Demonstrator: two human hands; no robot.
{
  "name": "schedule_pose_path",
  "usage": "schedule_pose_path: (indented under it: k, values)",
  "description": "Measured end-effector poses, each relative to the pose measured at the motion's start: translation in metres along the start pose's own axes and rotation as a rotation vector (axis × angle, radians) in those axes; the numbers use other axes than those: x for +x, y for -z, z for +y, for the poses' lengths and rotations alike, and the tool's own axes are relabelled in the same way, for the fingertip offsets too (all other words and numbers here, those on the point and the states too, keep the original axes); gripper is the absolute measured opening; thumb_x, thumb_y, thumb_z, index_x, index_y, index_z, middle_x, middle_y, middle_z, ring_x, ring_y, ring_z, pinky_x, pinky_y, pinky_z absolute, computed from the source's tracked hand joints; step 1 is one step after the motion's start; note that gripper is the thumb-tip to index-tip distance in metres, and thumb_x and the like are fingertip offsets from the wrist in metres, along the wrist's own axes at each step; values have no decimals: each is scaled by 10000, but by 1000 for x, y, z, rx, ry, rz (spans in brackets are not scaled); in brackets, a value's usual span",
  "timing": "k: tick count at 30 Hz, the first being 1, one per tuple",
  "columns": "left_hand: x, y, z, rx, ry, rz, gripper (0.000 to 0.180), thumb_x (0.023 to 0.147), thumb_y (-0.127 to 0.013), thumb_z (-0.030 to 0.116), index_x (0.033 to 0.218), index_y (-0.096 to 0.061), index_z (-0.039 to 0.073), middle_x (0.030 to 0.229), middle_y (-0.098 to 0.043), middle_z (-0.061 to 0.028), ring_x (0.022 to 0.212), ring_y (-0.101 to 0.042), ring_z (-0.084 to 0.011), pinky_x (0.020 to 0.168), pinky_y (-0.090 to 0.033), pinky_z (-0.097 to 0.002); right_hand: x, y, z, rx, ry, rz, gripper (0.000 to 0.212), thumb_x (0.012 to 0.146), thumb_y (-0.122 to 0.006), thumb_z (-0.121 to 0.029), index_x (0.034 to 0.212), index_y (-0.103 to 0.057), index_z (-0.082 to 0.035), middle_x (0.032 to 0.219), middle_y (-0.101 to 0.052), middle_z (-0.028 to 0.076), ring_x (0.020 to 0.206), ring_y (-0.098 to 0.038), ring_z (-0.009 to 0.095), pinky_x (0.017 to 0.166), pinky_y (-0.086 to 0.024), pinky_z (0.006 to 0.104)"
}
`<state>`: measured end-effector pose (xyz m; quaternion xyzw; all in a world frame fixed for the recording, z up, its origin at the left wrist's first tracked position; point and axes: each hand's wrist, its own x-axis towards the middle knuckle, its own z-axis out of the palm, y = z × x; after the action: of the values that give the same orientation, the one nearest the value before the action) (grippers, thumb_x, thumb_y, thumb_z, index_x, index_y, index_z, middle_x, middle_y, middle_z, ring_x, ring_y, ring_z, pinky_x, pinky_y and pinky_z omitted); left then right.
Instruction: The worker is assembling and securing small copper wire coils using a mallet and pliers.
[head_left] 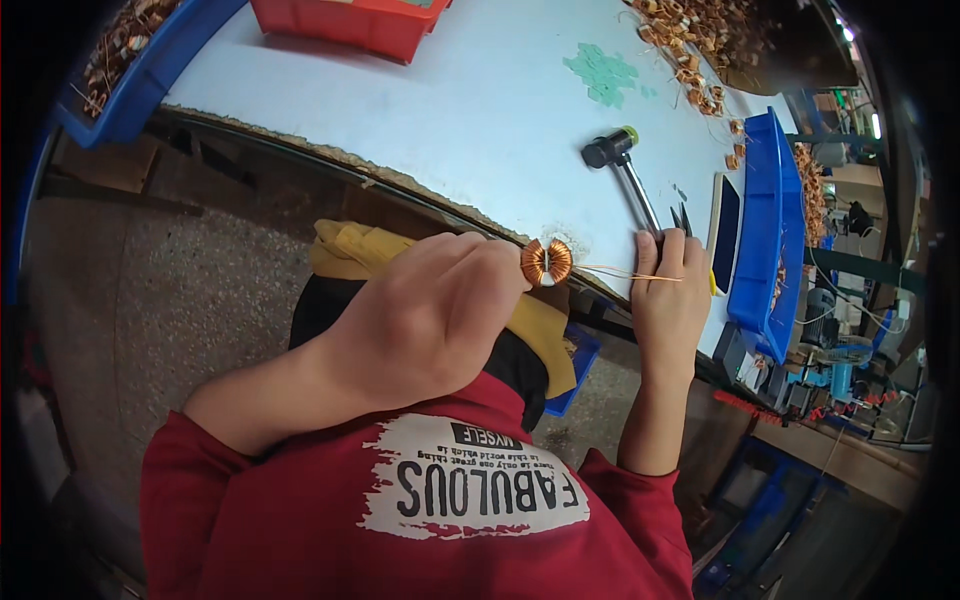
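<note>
My left hand (430, 310) is closed, and its fingertips pinch a copper-wound ring coil (547, 262) at the front edge of the workbench. Long copper wire leads (610, 271) stretch from the coil to the right, passing over the fingers of my right hand (672, 290). That hand curls over a pair of pliers at the bench edge. Dark pointed pliers jaws (681, 217) stick out past the fingers, and a bit of yellow handle shows beside the palm. The end of a mallet (637, 190) with a metal handle and black-and-green head lies against these fingers.
A red bin (350, 28) stands on the white workbench (450, 110). Blue bins (765, 230) stand right and far left, the left one holding coils. Loose copper coils (705, 60) pile up at the back right, near green flakes (603, 75). A dark flat tray (724, 225) lies right.
</note>
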<state>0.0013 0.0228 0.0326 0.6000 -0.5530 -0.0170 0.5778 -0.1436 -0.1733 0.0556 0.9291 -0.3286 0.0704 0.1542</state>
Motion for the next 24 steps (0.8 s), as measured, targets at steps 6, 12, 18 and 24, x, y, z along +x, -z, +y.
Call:
schedule_pose_path:
  k: [6,12,18,24]
  values:
    - [12,-2,0,85,-138,69,123,825,-504,-6,821,-394,49,710,-516,-80,561,-449,-181,539,-398,-295,1,9,-7,255,179,358,249,794,-630,-86,1018,-546,-15,1004,-544,128,807,-520,247,756,-438,314]
    - [31,9,25,-1124,905,-218,228,882,-452,-38,841,-258,75,761,-577,-151,529,-449,-115,467,-369,-176,-35,27,-37,1954,-161,-106,505,755,-590,79,1209,-388,-12,1104,-515,165,968,-526,216,822,-446,287]
    - [17,-4,25,-1310,836,-235,197,913,-450,-16,848,-301,95,798,-557,-164,559,-428,-127,503,-369,-195,-34,36,-67,2444,-208,-135,531,764,-628,80,1221,-376,-17,1084,-530,184,998,-541,231,872,-460,310]
    - [21,-8,34,-1368,879,-238,182,894,-472,-33,862,-369,114,751,-523,-107,527,-388,-106,529,-324,-219,-41,33,-58,2446,-185,-145,482,794,-633,47,1200,-376,4,1058,-526,164,999,-529,194,879,-454,279]
